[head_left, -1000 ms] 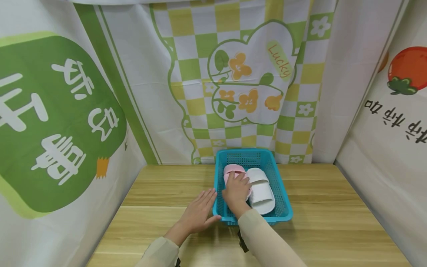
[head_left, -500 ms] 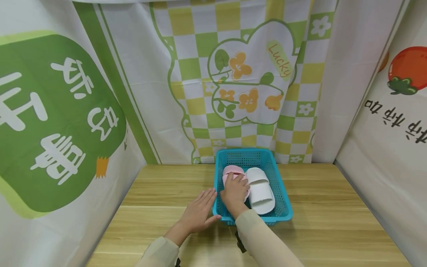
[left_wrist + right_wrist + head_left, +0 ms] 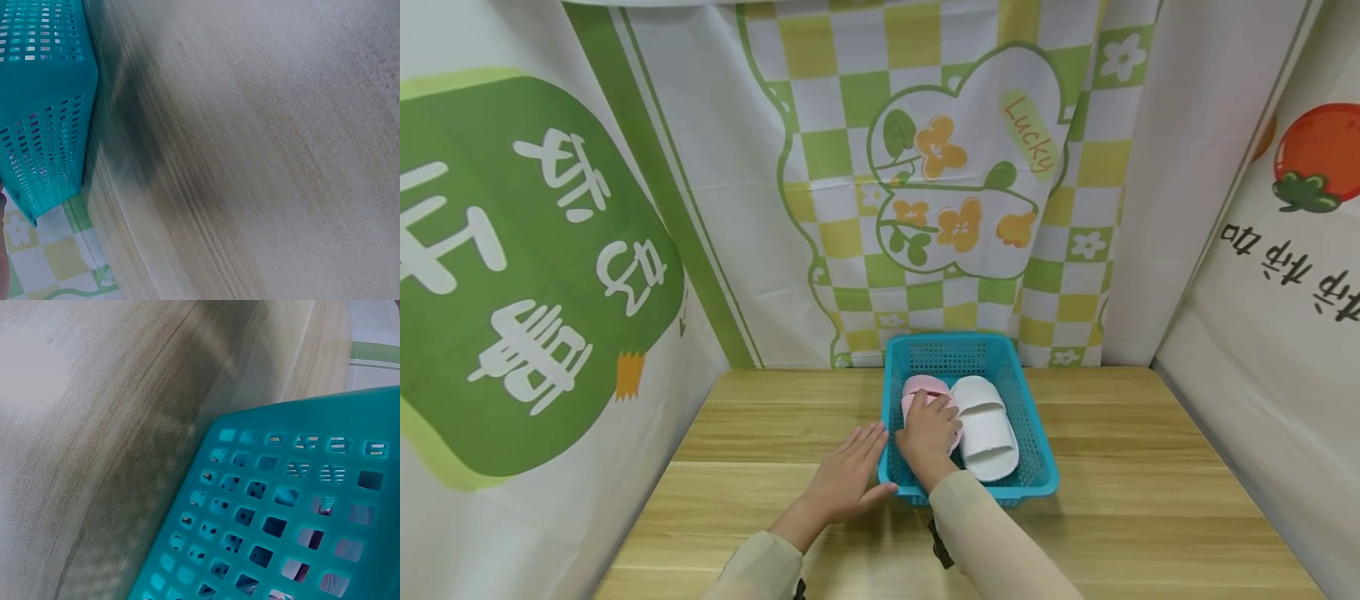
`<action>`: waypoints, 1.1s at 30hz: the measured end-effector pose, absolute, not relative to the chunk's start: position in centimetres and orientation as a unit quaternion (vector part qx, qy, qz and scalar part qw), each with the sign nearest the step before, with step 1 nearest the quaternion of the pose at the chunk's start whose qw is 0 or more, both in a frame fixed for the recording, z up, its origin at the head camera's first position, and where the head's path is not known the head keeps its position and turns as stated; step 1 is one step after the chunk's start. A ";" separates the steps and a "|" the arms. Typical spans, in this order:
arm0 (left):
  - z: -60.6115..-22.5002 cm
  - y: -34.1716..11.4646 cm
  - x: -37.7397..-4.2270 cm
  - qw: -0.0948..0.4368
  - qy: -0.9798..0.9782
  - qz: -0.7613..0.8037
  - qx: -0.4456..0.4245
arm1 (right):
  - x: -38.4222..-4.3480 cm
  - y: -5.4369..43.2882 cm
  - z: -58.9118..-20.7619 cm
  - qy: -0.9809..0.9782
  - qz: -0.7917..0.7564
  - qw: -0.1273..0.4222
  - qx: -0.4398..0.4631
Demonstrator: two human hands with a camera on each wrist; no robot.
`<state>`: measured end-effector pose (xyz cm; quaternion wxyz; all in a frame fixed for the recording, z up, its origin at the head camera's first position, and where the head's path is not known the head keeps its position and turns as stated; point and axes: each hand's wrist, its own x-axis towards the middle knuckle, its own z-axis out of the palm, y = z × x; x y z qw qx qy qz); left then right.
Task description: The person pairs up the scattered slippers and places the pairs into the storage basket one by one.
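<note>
A pink slipper (image 3: 927, 383) lies in the left half of a blue perforated plastic basket (image 3: 1041, 483). My right hand (image 3: 928, 437) reaches over the front rim and grips it, thumb on its left side and fingers across its top; the hand hides much of it. To the right of the pink slipper lies a white slipper (image 3: 988, 429), ribbed in the middle. Outside the basket, my left hand (image 3: 842, 475) rests straight fingers against the left wall, thumb at the front left corner. In the right wrist view the basket wall (image 3: 269, 415) blocks most of the contents.
The basket stands on a wood-grain table (image 3: 760, 433), close to its back edge. Behind hangs a green-and-yellow checked cloth (image 3: 955, 167). Printed cloth walls (image 3: 1262, 333) enclose the left and right sides.
My right hand has shifted slightly left with the pink slipper, whose far end sits a little nearer to me. The left hand, the basket and the white slipper have stayed put.
</note>
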<state>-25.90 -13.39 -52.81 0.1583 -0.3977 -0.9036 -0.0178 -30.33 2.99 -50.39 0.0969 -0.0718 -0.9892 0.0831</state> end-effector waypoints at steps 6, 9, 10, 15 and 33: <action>-52.8 -13.4 -25.9 0.156 -0.904 -0.020 -0.397 | -30.3 3.0 -50.7 -0.988 0.091 0.107 -0.070; -52.8 -13.4 -26.0 0.155 -0.904 -0.019 -0.397 | -30.3 3.0 -50.9 -0.987 0.097 0.105 -0.075; -52.8 -13.4 -26.0 0.157 -0.904 -0.019 -0.397 | -30.3 3.0 -50.9 -0.987 0.099 0.105 -0.076; -52.9 -13.4 -26.0 0.160 -0.904 -0.014 -0.395 | -30.2 3.0 -50.9 -0.986 0.104 0.103 -0.075; -52.7 -13.3 -25.9 0.153 -0.907 -0.008 -0.391 | -30.1 2.9 -51.4 -0.987 0.107 0.094 -0.078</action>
